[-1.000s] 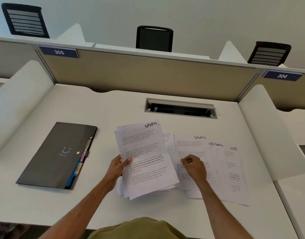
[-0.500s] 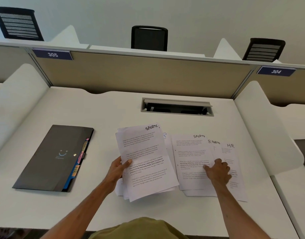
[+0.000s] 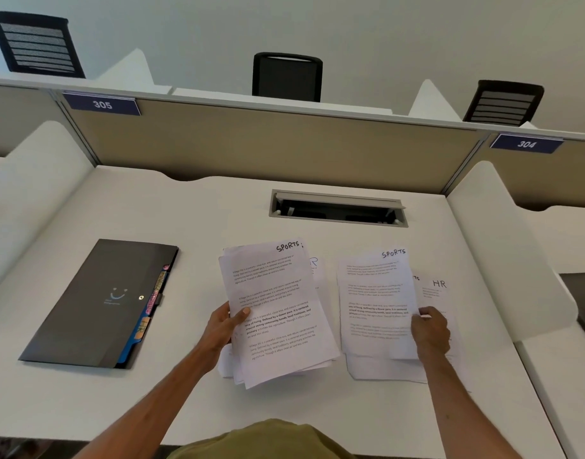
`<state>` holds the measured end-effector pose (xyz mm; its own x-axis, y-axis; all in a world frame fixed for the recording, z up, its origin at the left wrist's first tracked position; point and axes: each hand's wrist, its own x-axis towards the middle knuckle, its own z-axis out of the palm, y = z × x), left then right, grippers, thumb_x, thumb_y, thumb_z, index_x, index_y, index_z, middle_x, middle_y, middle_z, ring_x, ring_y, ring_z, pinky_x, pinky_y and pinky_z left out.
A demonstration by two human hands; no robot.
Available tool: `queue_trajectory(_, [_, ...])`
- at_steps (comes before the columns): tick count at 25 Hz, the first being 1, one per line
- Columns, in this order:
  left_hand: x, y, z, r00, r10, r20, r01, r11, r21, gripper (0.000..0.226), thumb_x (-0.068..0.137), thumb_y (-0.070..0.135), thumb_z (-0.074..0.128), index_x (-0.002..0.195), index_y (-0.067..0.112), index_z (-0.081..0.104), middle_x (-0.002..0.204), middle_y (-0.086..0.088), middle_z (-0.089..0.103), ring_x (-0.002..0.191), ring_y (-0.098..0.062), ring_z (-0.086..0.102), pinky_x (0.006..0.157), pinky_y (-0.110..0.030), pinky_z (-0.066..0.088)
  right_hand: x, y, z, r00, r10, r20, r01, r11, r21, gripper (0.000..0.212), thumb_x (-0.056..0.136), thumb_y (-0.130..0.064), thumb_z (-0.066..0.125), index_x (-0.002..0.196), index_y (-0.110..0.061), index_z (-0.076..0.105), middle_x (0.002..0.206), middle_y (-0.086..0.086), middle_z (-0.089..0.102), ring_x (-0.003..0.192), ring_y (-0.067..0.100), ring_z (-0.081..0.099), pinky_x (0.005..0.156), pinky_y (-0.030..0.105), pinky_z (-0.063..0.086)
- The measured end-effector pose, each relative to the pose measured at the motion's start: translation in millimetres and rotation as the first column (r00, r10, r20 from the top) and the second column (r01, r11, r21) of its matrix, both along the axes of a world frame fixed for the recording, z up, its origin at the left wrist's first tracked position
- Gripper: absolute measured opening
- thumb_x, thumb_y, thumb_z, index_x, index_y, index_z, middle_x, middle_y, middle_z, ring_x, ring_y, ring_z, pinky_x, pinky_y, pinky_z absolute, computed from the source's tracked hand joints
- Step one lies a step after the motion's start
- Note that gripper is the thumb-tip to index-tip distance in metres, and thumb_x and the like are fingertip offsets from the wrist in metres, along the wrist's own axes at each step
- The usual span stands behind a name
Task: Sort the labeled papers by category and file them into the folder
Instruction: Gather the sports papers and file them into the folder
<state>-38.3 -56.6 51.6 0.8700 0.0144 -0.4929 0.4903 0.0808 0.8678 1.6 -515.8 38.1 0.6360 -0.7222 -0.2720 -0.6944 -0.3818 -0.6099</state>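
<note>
SPORTS stack (image 3: 274,313): my left grip (image 3: 223,326) curls round its left edge, thumb on top, holding it over the counter (image 3: 201,220), I judge to collect matching pages.
Loose SPORTS sheet (image 3: 374,303): right grip (image 3: 430,332) pinches its right edge; it overlaps the HR sheet (image 3: 438,286).
Folder (image 3: 96,306): closed, well left, awaiting sorted piles.

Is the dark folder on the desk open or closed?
Closed: the folder lies flat, cover down, coloured tabs showing at its edge.
</note>
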Motion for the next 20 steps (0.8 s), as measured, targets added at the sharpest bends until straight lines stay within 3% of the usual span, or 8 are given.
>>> queue_trajectory(4, [3, -3, 1, 1.0, -0.006, 0.003, 0.006, 1.0, -0.003, 0.035, 0.102, 0.029, 0.07, 0.136, 0.023, 0.066, 0.119, 0.003, 0.081, 0.103, -0.023, 0.079, 0.08, -0.04, 0.064, 1, -3, 5, 0.961, -0.177, 0.214, 0.073, 0.905, 0.42, 0.009, 0.093, -0.004, 0.07, 0.099, -0.011, 0.071, 0.125, 0.015, 0.07, 0.107, 0.034, 0.064, 0.083, 0.033, 0.046])
queue_trajectory(7, [7, -4, 4, 1.0, -0.012, 0.008, 0.012, 1.0, -0.009, 0.035, 0.102, 0.028, 0.07, 0.136, 0.023, 0.066, 0.12, 0.003, 0.081, 0.104, -0.023, 0.079, 0.081, -0.04, 0.064, 4, -2, 12, 0.953, -0.214, 0.214, 0.058, 0.821, 0.568, 0.009, 0.092, -0.01, 0.073, 0.093, -0.019, 0.074, 0.119, 0.009, 0.072, 0.099, 0.025, 0.062, 0.07, 0.03, 0.042])
queue_trajectory(9, [9, -6, 5, 1.0, -0.018, 0.015, 0.019, 1.0, -0.017, 0.034, 0.103, 0.028, 0.068, 0.137, 0.022, 0.066, 0.121, 0.002, 0.08, 0.105, -0.023, 0.079, 0.08, -0.04, 0.065, 6, 3, 19, 0.956, -0.179, 0.232, -0.013, 0.765, 0.644, 0.007, 0.092, -0.011, 0.073, 0.095, -0.018, 0.076, 0.117, 0.01, 0.075, 0.095, 0.022, 0.063, 0.076, 0.033, 0.046])
queue_trajectory(13, [12, -12, 7, 0.999, -0.024, 0.038, 0.024, 1.0, -0.007, 0.035, 0.105, 0.032, 0.066, 0.138, 0.023, 0.064, 0.121, 0.003, 0.08, 0.105, -0.023, 0.079, 0.079, -0.039, 0.065, 12, 29, 36, 0.945, 0.047, 0.323, -0.263, 0.698, 0.667, 0.007, 0.092, -0.013, 0.072, 0.097, -0.015, 0.077, 0.107, 0.01, 0.078, 0.092, 0.022, 0.069, 0.084, 0.036, 0.048])
queue_trajectory(16, [15, -15, 9, 0.998, -0.035, 0.051, 0.035, 0.999, -0.003, 0.037, 0.105, 0.035, 0.065, 0.14, 0.023, 0.063, 0.121, 0.003, 0.08, 0.106, -0.024, 0.079, 0.085, -0.047, 0.065, 20, 58, 47, 0.939, 0.142, 0.313, -0.322, 0.68, 0.659, 0.008, 0.09, -0.013, 0.073, 0.091, -0.02, 0.078, 0.096, 0.003, 0.079, 0.085, 0.018, 0.067, 0.076, 0.034, 0.045])
queue_trajectory(20, [20, -18, 14, 0.996, -0.047, 0.07, 0.048, 0.999, -0.018, 0.036, 0.104, 0.038, 0.065, 0.138, 0.024, 0.064, 0.122, 0.0, 0.08, 0.109, -0.027, 0.078, 0.096, -0.062, 0.061, 28, 88, 47, 0.913, 0.3, 0.276, -0.408, 0.672, 0.618, 0.007, 0.091, -0.014, 0.072, 0.097, -0.015, 0.076, 0.099, 0.003, 0.08, 0.084, 0.019, 0.07, 0.074, 0.035, 0.047])
